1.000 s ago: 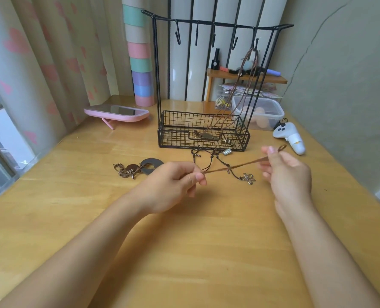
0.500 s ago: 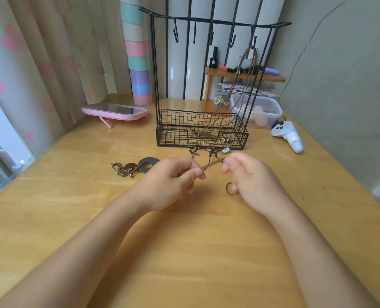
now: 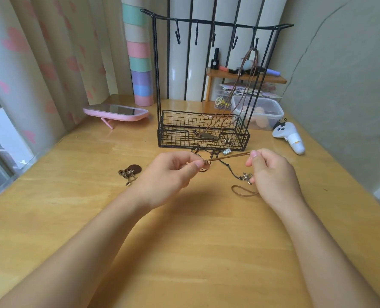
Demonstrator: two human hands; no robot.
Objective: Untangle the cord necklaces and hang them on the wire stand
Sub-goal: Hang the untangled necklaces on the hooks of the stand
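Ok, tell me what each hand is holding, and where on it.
Both hold one brown cord. The left hand pinches it at a knot, the right hand pinches it further along, with the stretch between them taut above the table.

Single head-worn wide-angle view, looking forward and down from the near edge of the surface [image 3: 51,218] toward its far edge; forearms close, wire stand [image 3: 203,134] beyond.

Two bare forearms, no sleeves; left hand [image 3: 170,172], right hand [image 3: 271,172], short nails
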